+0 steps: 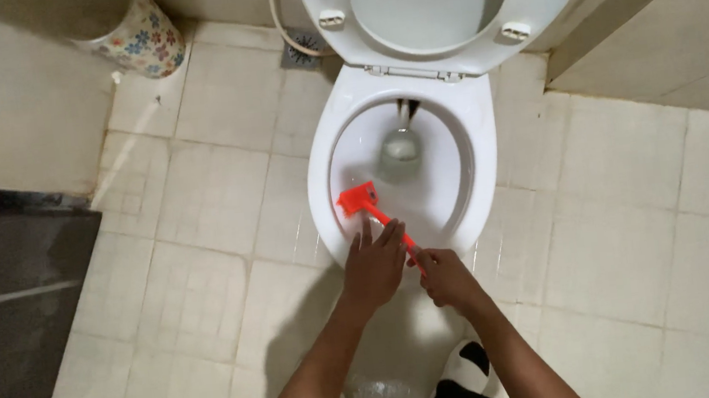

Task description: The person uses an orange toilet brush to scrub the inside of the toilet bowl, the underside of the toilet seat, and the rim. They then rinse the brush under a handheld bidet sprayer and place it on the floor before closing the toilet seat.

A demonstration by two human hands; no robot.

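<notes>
A white toilet (325,167) stands in front of me with its seat and lid raised. An orange toilet brush (361,201) has its head inside the bowl, against the near left wall. My right hand (444,275) is closed around the brush's handle just past the bowl's front rim. My left hand (373,265) hovers at the front rim with fingers spread, right beside the handle and holding nothing. Water sits at the bottom of the bowl near the drain (401,144).
Cream floor tiles (204,267) surround the toilet. A floral-patterned bin (143,39) stands at the back left. A floor drain grate (302,51) and a hose lie behind the toilet. A dark surface (6,306) fills the left edge. My feet in sandals (468,362) are below.
</notes>
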